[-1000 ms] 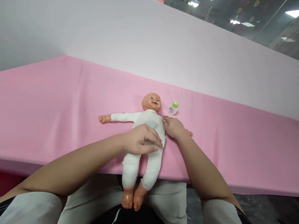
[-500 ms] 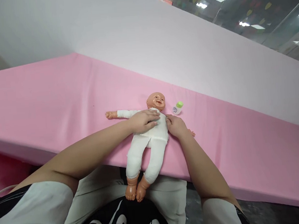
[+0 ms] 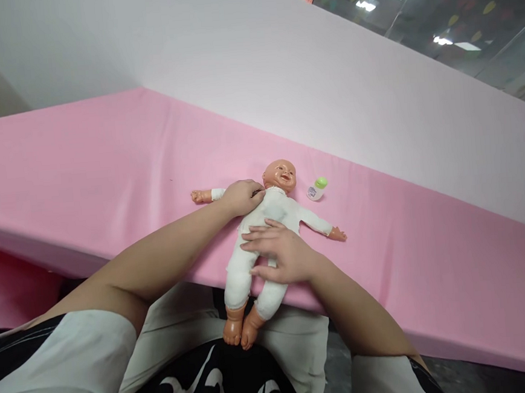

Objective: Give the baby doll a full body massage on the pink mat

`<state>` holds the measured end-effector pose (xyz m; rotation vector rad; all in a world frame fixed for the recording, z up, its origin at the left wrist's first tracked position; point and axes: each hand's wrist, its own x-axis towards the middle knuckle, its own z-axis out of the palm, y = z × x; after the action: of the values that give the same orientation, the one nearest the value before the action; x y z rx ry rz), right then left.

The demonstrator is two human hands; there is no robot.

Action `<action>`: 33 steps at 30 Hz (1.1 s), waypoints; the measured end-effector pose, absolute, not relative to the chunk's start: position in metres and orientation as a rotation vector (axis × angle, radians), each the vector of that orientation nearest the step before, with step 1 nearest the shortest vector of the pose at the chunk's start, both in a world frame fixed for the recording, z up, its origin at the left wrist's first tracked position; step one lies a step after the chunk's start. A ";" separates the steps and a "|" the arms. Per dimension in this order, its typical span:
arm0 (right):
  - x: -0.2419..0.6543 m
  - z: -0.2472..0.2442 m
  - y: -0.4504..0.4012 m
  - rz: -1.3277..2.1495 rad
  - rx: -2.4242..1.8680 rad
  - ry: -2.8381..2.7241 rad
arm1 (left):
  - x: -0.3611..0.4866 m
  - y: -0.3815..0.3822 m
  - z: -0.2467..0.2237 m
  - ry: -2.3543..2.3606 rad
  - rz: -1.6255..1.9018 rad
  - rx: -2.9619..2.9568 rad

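Note:
A baby doll [image 3: 277,202] with a white cloth body lies on its back, its head away from me and its feet at the near edge. My left hand [image 3: 243,197] is closed around the doll's shoulder on the left side, the thumb toward the chest; some of its fingertips are hidden. Across the lower belly and upper legs lies my right hand [image 3: 281,254], open, with the fingers spread and pointing left. It rests on or just over the cloth. A faint greyish patch shows on the doll's chest.
A small clear bottle with a green cap [image 3: 318,189] stands or lies right of the doll's head. The pink-covered table [image 3: 375,236] runs along a white wall [image 3: 233,59]. Above the wall, glass [image 3: 434,19] shows reflected ceiling lights.
My left hand has moved from the chest to the shoulder and closed around it. My right hand has left the doll's other side and swept down across the belly, uncovering the right-side arm.

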<state>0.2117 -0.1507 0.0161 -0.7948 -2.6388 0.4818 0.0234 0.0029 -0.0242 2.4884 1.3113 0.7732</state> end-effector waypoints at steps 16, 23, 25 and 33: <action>0.270 0.000 -0.092 0.423 -1.393 -2.355 | 0.027 -0.010 -0.024 1.161 1.123 2.460; 0.288 0.002 -0.088 0.358 -1.661 -2.160 | 0.040 -0.066 -0.003 0.467 1.018 2.478; 0.294 0.000 -0.084 0.305 -1.803 -2.139 | 0.043 -0.078 0.002 0.327 0.817 2.476; 0.299 -0.006 -0.078 0.257 -1.913 -2.134 | 0.046 -0.069 0.001 0.429 0.365 2.660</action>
<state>0.2988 -0.0780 -0.0059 -1.9135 -2.1344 0.2568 0.0458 -0.0693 0.0008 2.6603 0.4294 0.3655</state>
